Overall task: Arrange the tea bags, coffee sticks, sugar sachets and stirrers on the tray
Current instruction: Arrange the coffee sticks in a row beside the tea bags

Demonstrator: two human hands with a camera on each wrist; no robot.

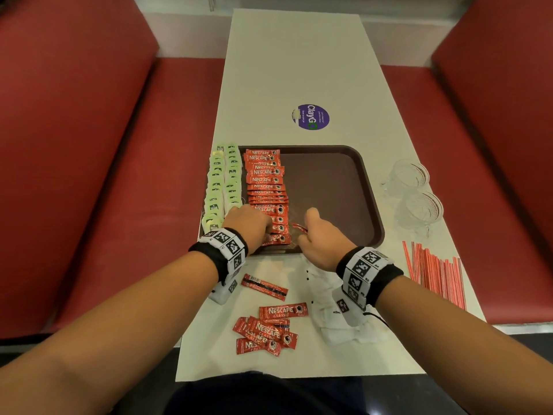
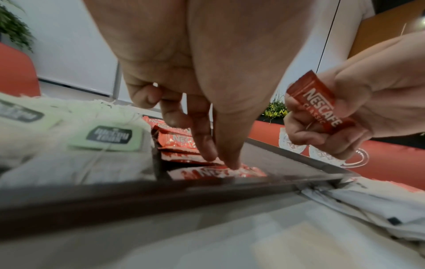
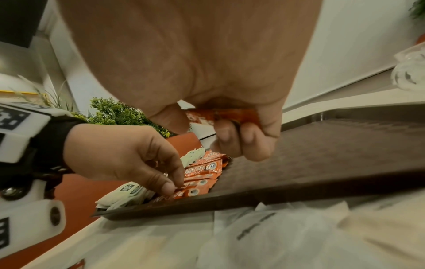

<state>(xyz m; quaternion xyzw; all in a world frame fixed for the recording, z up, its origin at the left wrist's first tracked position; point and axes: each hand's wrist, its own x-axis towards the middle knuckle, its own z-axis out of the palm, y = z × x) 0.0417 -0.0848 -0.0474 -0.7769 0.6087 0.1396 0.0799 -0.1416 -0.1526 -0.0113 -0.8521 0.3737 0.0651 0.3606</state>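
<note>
Loose red foil coffee sticks [image 1: 270, 322]: about six, lying at 6 o'clock of the brown plastic tray [image 1: 344, 187].
Clear glass cups [image 1: 414, 190]: two, sitting at 3 o'clock.
Left hand [image 1: 250, 224]: fingertips pressing the nearest tray stick [image 1: 276, 238].
Right hand [image 1: 321, 238]: pinching one held red stick [image 2: 322, 102].
Surface: white table [image 1: 299, 55], red booth seats [image 1: 74, 145] flanking.

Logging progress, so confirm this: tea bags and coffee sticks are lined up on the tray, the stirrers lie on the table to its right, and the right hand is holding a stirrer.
One thing is wrong: the right hand holds a coffee stick, not a stirrer, as the left wrist view shows. The rest stands: tea bags and coffee sticks line the tray, and the stirrers lie on the table to its right.
</note>
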